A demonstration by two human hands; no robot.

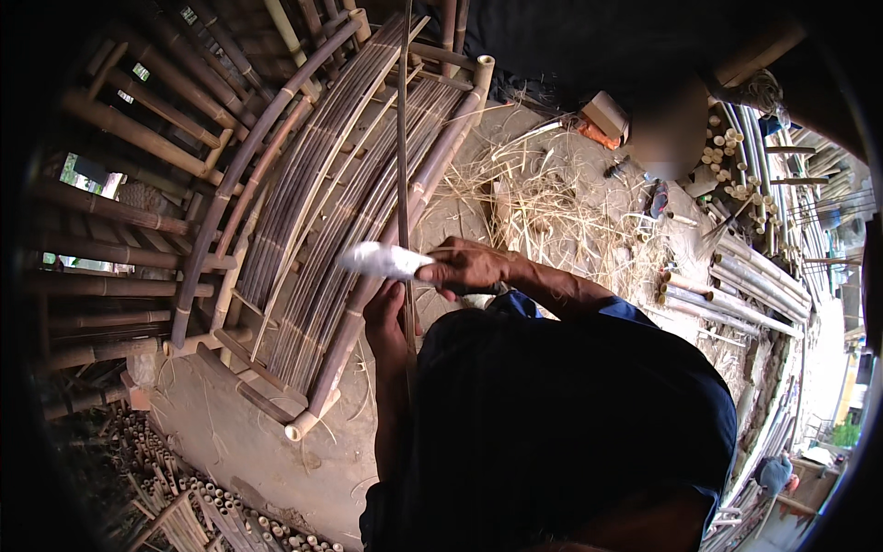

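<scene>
Bamboo strip (402, 138) — left hand (386, 317) closed on it, right hand (452, 267) clamped on a blurred knife (379, 260); slats (372, 184) laid, gaps apparently unfilled.

Daylight glares white at the right; the left is dim, the shirt (570, 405) nearly black. The blade (382, 260) is motion-blurred; straight lines bow toward the dark rim.

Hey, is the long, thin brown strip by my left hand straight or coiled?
Straight: the brown strip runs as one line from the picture's top edge down to the left hand, with no loops showing.
</scene>
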